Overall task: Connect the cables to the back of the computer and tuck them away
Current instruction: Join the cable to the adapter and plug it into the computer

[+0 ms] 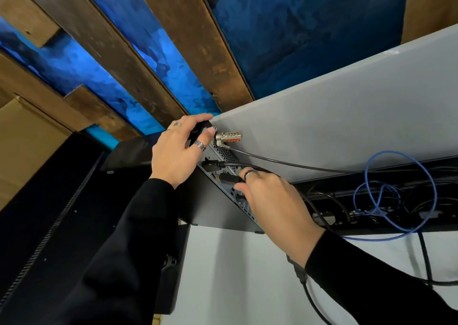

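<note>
A black computer case [213, 200] stands on the grey desk with its perforated rear panel facing right. My left hand [178, 151] grips the case's upper rear corner, fingers curled over the edge. My right hand [270, 198] pinches a black cable plug [229, 179] at a port in the middle of the rear panel. Just above it, another black plug [210, 164] sits in the panel, its cable running right. A silver combination lock [228, 137] with a steel cable hangs at the panel's top.
A grey partition [347, 106] rises right behind the case. A blue network cable [396, 195] loops over a black cable tray [371, 200] full of dark wires. A black monitor back [49, 213] stands at left. A black cable [312, 300] hangs below my right sleeve.
</note>
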Tool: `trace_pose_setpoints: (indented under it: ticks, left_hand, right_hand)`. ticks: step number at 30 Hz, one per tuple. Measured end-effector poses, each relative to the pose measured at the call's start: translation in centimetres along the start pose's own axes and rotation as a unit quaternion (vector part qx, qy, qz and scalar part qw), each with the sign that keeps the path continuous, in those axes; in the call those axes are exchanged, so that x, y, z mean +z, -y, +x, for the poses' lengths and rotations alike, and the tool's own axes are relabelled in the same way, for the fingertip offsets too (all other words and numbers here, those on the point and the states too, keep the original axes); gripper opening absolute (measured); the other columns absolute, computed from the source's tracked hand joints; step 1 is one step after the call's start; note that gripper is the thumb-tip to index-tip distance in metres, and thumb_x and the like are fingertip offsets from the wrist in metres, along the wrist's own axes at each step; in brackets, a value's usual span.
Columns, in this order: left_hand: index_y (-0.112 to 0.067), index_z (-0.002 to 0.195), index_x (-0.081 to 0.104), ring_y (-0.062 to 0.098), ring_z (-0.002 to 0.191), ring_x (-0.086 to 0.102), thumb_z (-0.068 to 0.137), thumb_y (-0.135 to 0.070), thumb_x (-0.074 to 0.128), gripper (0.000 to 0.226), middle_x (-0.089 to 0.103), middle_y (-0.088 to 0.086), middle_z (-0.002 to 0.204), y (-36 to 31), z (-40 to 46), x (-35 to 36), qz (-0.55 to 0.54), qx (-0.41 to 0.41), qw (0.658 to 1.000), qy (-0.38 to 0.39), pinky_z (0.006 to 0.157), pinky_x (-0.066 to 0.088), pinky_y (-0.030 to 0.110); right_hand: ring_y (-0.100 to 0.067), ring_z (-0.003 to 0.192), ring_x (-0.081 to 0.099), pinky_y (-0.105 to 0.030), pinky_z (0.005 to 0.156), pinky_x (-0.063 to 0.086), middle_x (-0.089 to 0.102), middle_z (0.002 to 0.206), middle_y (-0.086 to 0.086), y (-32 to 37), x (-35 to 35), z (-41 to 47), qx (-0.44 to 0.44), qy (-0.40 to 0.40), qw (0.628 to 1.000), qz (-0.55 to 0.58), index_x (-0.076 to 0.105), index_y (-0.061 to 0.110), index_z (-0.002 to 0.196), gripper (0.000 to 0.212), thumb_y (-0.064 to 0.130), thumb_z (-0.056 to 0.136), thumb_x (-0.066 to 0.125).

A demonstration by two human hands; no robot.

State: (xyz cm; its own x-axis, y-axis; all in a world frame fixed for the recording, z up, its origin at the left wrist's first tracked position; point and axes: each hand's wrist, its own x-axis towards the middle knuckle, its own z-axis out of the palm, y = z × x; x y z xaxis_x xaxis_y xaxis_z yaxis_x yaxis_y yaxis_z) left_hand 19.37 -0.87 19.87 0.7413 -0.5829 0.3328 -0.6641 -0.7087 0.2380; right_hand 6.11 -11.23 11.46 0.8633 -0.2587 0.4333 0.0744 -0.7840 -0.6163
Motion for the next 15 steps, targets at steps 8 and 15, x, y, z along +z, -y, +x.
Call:
trace_pose_setpoints:
  ticks: [8,15]
  left_hand:
    - [-0.038,0.119,0.055,0.010,0.111,0.049,0.081,-0.060,0.031,0.050,0.059,-0.014,0.112,0.0,0.0,0.0,-0.008,0.014,1.000,-0.011,0.091,0.038,0.033]
    - [-0.038,0.118,0.056,0.009,0.111,0.049,0.080,-0.059,0.031,0.050,0.052,-0.019,0.105,-0.2,0.0,0.0,0.000,0.015,1.000,-0.019,0.086,0.036,0.029]
  right_hand:
    - [-0.017,0.028,0.051,-0.015,0.038,0.016,0.054,0.038,0.003,0.3,1.3,1.2,-0.006,-0.091,0.988,-0.125,0.059,0.016,0.055,0.031,0.027,0.055,0.088]
    - [-0.019,0.027,0.050,-0.015,0.028,0.031,0.054,0.038,0.002,0.4,1.2,1.5,-0.030,-0.091,0.990,-0.102,0.062,0.015,0.055,0.030,0.017,0.046,0.091]
